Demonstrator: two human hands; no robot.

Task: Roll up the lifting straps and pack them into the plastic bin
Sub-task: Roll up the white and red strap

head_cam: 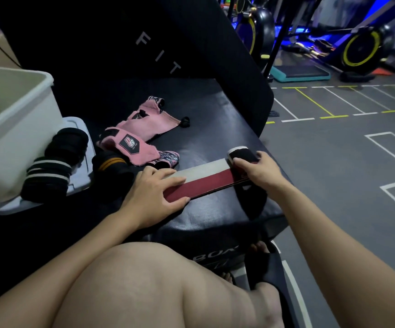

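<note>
A black padded bench (210,129) carries everything. A red and white strap (206,178) lies flat across its near edge, both hands pressing it down. Behind it lie two pink wrist wraps (142,129). At the left a white plastic bin (14,129) stands on a flat white lid (80,176), with rolled black straps (56,164) beside it

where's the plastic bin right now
In the head view, the white plastic bin sits at the far left on the black bench, beside rolled black straps.
</note>
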